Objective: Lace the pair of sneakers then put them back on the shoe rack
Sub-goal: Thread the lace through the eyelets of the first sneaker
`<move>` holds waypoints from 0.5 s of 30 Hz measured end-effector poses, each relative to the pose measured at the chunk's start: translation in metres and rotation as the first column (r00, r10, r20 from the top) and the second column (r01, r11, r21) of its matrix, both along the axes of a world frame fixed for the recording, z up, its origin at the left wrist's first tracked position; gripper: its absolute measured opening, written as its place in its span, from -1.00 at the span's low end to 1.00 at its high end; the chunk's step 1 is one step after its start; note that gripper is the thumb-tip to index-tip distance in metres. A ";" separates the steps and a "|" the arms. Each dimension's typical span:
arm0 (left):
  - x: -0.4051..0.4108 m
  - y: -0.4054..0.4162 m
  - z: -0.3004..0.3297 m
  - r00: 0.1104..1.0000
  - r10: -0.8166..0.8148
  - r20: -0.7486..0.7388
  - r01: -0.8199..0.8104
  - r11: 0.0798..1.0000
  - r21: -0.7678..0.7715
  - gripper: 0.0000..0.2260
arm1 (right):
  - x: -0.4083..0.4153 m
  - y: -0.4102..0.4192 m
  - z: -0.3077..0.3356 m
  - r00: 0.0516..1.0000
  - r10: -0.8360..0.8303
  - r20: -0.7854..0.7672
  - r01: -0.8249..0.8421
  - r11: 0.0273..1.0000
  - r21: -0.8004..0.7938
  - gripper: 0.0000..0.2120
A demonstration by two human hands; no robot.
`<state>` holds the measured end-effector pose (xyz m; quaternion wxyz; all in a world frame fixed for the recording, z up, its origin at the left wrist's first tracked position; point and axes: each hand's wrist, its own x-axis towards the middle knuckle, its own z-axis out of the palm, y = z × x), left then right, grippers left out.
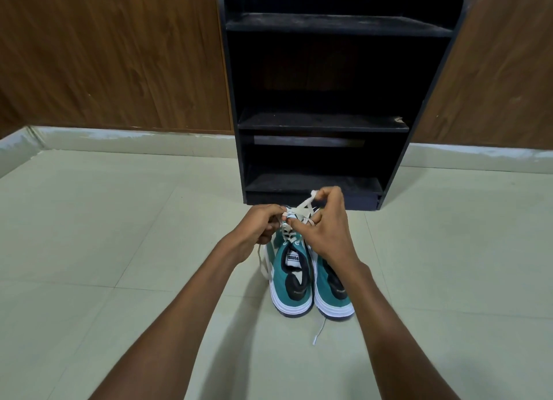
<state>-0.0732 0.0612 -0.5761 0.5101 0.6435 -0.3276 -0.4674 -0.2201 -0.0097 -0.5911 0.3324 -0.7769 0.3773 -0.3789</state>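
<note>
Two teal sneakers with white soles stand side by side on the floor, heels toward me: the left sneaker [288, 283] and the right sneaker [333, 292]. A white lace [305, 206] runs up from the left sneaker's eyelets. My left hand [258, 224] pinches one part of that lace low over the shoe. My right hand [326, 223] holds the other part, raised in a loop at its fingertips. Another loose lace end [318, 332] trails on the floor behind the right sneaker. My right hand hides the front of the right sneaker.
A black shoe rack [323, 124] with three bare shelves stands against the wood-panelled wall just beyond the sneakers. Pale floor tiles [119, 235] spread to both sides.
</note>
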 end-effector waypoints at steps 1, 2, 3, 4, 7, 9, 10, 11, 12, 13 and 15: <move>0.000 0.000 0.001 1.000 0.000 -0.016 0.000 1.000 0.009 -0.69 | 0.000 0.000 -0.001 1.000 -0.026 0.014 0.026 0.999 0.030 -0.39; 0.001 -0.001 0.002 1.000 -0.001 -0.030 0.001 1.000 0.018 -0.69 | 0.001 0.000 -0.002 0.998 -0.058 0.023 0.056 0.996 0.067 -0.38; 0.001 0.000 0.003 0.999 -0.006 -0.040 0.007 1.000 0.028 -0.71 | 0.001 0.000 -0.003 0.995 -0.093 0.029 0.090 0.991 0.096 -0.36; 0.001 0.000 0.003 0.999 -0.010 -0.049 0.012 0.999 0.036 -0.71 | 0.001 0.000 -0.003 0.992 -0.123 0.032 0.119 0.986 0.114 -0.35; 0.000 0.000 0.000 0.995 0.031 -0.098 -0.026 0.999 0.048 -0.64 | 0.001 -0.001 -0.004 0.986 -0.142 0.090 0.124 0.976 0.181 -0.30; -0.002 -0.001 -0.001 0.990 0.040 -0.133 -0.034 0.998 0.045 -0.71 | 0.001 0.001 -0.004 0.987 -0.118 0.112 0.093 0.974 0.207 -0.30; -0.003 -0.001 -0.001 0.988 0.040 -0.146 -0.033 0.998 0.049 -0.74 | 0.000 0.001 -0.004 0.989 -0.100 0.104 0.081 0.981 0.175 -0.34; -0.003 -0.002 -0.001 0.987 0.039 -0.157 -0.031 0.998 0.056 -0.74 | 0.000 0.001 -0.005 0.994 -0.079 0.079 0.070 0.991 0.113 -0.40; -0.003 -0.003 -0.001 0.985 0.040 -0.165 -0.029 0.997 0.068 -0.71 | 0.000 0.001 -0.006 0.997 -0.049 0.052 0.048 0.998 0.037 -0.51; -0.003 -0.004 -0.001 0.984 0.043 -0.173 -0.029 0.996 0.081 -0.67 | 0.000 0.003 -0.006 1.000 -0.016 0.018 0.017 0.999 -0.041 -0.63; -0.002 -0.006 0.000 0.980 0.061 -0.190 -0.043 0.994 0.100 -0.65 | 0.000 0.004 -0.006 0.999 0.030 -0.032 -0.035 0.987 -0.157 -0.84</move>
